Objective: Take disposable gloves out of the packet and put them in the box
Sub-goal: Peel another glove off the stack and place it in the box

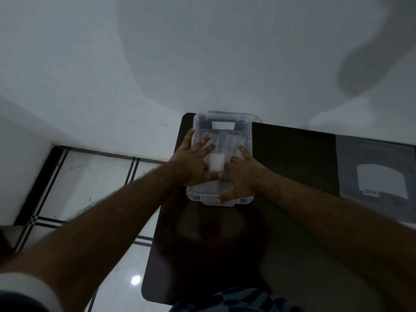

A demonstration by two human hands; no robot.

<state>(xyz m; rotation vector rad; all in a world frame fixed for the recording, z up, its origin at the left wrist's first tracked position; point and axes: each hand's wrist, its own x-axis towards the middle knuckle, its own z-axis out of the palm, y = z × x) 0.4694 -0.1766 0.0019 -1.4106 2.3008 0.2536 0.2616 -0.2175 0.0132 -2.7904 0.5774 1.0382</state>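
Dim light falls on a dark table (292, 154) pushed against a pale wall (157, 64), with glossy white floor tiles (94, 188) lined in black to our left. We see the clear plastic box (246, 136) at the table's far edge. Our left hand (191, 163) and right hand (243, 174) lie spread flat over it, fingers splayed, a white folded glove bundle (217, 162) between them. A grey packet (380, 176) rests well apart on our right.
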